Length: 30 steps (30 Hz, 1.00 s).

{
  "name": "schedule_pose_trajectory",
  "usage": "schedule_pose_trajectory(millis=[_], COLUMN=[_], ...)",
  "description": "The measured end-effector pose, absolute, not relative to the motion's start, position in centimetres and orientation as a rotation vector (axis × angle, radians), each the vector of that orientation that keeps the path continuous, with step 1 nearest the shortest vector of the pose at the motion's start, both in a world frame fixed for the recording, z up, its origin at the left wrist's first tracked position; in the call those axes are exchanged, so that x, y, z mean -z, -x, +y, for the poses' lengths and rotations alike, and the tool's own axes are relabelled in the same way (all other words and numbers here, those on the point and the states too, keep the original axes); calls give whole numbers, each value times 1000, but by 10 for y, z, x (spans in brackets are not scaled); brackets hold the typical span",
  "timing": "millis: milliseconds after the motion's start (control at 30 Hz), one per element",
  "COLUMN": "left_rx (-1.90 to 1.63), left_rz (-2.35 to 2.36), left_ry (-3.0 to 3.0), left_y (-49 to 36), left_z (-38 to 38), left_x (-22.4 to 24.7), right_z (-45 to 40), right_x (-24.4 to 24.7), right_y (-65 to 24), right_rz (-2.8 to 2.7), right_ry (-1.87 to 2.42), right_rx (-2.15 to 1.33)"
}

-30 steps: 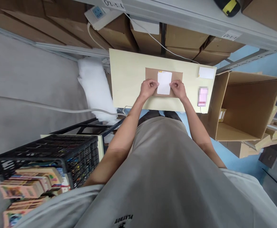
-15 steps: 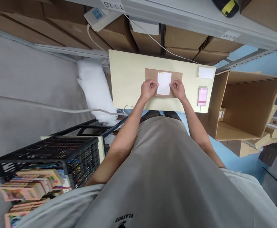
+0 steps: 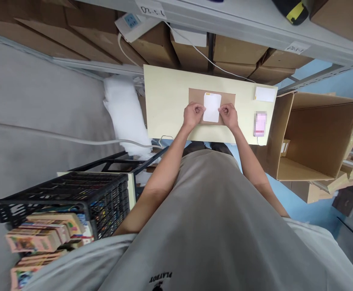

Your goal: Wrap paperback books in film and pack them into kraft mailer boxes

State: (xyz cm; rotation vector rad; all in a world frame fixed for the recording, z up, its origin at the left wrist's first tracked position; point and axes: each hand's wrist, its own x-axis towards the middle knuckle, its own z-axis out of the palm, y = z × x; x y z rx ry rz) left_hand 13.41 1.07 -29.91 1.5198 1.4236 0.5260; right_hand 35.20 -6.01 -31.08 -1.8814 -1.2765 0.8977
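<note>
A white label [image 3: 212,108] with a small yellow mark at its top lies over the middle of a flat brown cardboard piece [image 3: 196,95] on the pale yellow tabletop [image 3: 166,101]. My left hand [image 3: 194,114] pinches the label's left edge between thumb and fingers. On the opposite edge, my right hand [image 3: 228,115] has a matching pinch. Both hands rest close to the cardboard. Whether the label is stuck down or just above the surface, I cannot tell.
To the right on the table lie a pink phone-like object [image 3: 260,123] and a white label stack [image 3: 265,94]. A large open carton [image 3: 312,137] stands beyond. Shelved boxes [image 3: 237,50] line the back. White wrap [image 3: 125,109] and a black crate [image 3: 104,198] of books are left.
The whole view has shifted slightly, so things sit a little farther right. Both hands keep their pinch on the label's edges, with hardly any movement relative to the cardboard.
</note>
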Motion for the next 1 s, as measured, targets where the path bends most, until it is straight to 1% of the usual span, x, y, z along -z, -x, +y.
schedule_pose_trajectory(millis=[633,833,1000], left_rx=[-554,-506,-415], left_rz=[1420,1437,1456], left_ry=[-1606,-1747,-1869], left_y=[-134,-138,-142], left_z=[6,2,-2], left_x=[304,302,301], right_z=[-61,-60,-57], right_x=[309,299,293], right_y=[-348,-342,-334], right_rz=[-1259,-1292,-1373], right_ry=[1947,2029,2189], right_rx=[-887,-858,-762])
